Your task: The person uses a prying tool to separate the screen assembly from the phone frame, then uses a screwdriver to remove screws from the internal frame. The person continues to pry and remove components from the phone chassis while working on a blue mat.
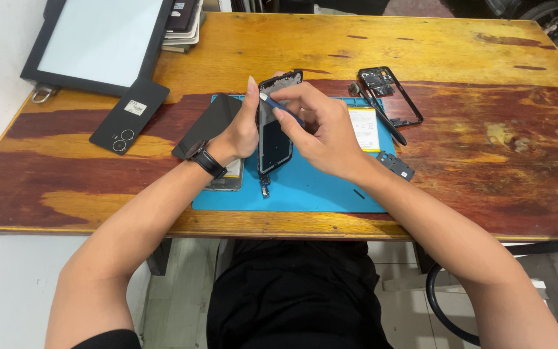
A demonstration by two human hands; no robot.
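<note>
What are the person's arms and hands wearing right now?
Both hands, left and right, are bare, no gloves or rings visible. A black wristband circles the left wrist. Forearms are uncovered; a black sleeve edge shows at the left upper arm.

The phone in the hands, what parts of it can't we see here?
Head view only:
- Phone frame: its middle is hidden behind the left hand and right hand.
- Blue tool: its far end is hidden inside the right hand's fingers.
- Small parts inside the frame: too small to tell.
- Phone under the left wrist: mostly covered.
- Tablet: cut off by the top edge.
</note>
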